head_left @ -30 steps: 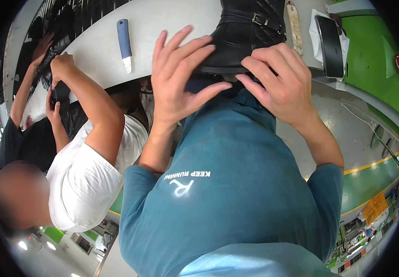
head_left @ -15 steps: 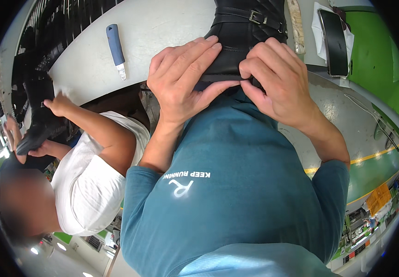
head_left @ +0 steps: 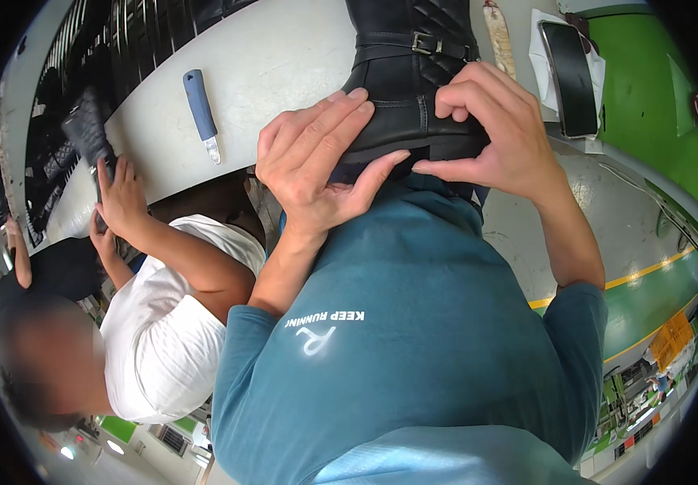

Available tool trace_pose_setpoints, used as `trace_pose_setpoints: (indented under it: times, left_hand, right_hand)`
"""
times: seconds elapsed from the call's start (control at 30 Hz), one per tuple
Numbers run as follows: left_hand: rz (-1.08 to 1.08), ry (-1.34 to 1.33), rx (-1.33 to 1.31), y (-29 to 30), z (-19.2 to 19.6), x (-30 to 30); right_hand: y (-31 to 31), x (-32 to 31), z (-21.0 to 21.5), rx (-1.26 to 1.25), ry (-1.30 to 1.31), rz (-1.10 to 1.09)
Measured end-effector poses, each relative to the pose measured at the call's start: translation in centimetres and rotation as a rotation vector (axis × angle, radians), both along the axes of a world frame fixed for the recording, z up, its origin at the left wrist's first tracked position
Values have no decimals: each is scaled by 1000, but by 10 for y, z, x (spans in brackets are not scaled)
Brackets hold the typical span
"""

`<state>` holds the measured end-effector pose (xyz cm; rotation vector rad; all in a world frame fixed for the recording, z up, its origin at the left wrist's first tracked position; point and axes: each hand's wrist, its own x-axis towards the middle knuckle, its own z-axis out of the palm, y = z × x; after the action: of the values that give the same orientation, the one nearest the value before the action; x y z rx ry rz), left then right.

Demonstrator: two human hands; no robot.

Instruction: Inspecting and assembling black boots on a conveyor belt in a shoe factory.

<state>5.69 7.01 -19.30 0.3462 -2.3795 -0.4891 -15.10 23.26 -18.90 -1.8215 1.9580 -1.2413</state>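
Boot (head_left: 397,121): while its foot sits at the edge of the bench (head_left: 155,129), its leg looks soft, its sole stiffer and best to hold.
Left hand (head_left: 308,158): fingers lie on the boot's front, thumb spread away.
Right hand (head_left: 506,137): fingers bent by the heel; can't tell if they grip.

Left head-worn fisheye; looks down from above onto hands (head_left: 308,158), close range.

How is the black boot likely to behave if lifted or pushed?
The black boot would probably give when squeezed, since its quilted surface looks supple. Its heel looks thick and blocky, so likely stiffer. It appears to lie on its side, so a push may slide it rather than roll it.
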Motion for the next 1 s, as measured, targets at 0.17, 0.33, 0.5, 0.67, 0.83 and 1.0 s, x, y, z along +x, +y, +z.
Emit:
trace_pose_setpoints:
  times: [0.17,0.33,0.5,0.67,0.83,1.0]
  left_hand:
    - [18,37,-34,4,-1,1]
    - [31,77,-111,22,-9,17]
    - [48,120,-144,41,-24,41]
    - [21,183,-82,41,-17,56]
    - [18,269,164,28,15,37]
    - [200,358,914,42,-9,1]
  right_hand:
    - [8,-2,2,-55,14,-45]
    - [-11,-4,-35,-212,-752,-546]
    - [-24,2,-11,-28,-1265,-206]
    - [-16,26,37,-346,-1212,-184]
    - [-18,69,75,-560,-1084,-251]
    - [-15,96,58,-312,-803,171]
